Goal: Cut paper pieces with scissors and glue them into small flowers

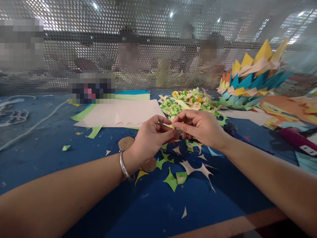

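Note:
My left hand and my right hand meet over the middle of the table, fingers pinched together. Between their fingertips shows a small pale yellow paper piece, mostly covered by the fingers. Just behind the hands lies a heap of small folded paper pieces in green, yellow and pale pink. Below the hands, green paper scraps and white paper scraps with curved cut edges are scattered. A round brown disc sits beside my left wrist, and another brown disc is partly hidden by it.
Pale paper sheets lie stacked at the back left. A layered, spiky paper piece stands at the back right. A purple tool lies at the right, and a white cord at the left. Behind the blue table rises a perforated metal screen.

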Demonstrator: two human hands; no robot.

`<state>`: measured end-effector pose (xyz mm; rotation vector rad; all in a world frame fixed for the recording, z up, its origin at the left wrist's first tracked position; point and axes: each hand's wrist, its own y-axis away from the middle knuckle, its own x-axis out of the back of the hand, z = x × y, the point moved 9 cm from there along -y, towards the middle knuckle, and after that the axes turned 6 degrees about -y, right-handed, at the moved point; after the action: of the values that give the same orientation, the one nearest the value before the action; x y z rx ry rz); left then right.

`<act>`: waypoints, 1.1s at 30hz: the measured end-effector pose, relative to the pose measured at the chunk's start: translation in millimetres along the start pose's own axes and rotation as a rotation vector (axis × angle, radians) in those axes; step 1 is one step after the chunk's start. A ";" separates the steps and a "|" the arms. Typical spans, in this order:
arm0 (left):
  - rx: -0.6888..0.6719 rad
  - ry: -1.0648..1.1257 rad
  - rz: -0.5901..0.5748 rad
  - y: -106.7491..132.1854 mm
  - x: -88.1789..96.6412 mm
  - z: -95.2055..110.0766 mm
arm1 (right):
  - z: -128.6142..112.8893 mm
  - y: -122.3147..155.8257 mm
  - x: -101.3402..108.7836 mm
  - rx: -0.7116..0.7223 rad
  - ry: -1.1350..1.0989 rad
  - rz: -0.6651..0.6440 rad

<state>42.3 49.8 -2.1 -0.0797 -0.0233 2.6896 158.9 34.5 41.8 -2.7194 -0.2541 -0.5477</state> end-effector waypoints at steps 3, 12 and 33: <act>-0.010 -0.045 -0.006 -0.5 -0.4 1.8 | -1.6 -0.1 -1.2 0.014 0.009 -0.009; -0.017 -0.088 0.000 -2.3 2.1 2.5 | -2.6 0.6 -4.1 0.010 0.054 -0.043; -0.020 -0.154 0.006 -1.2 2.1 6.8 | -9.2 2.8 -4.4 0.086 0.151 -0.015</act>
<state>40.5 51.8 4.6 0.1219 -0.0976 2.6956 152.4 28.0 47.1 -2.5800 -0.2527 -0.7253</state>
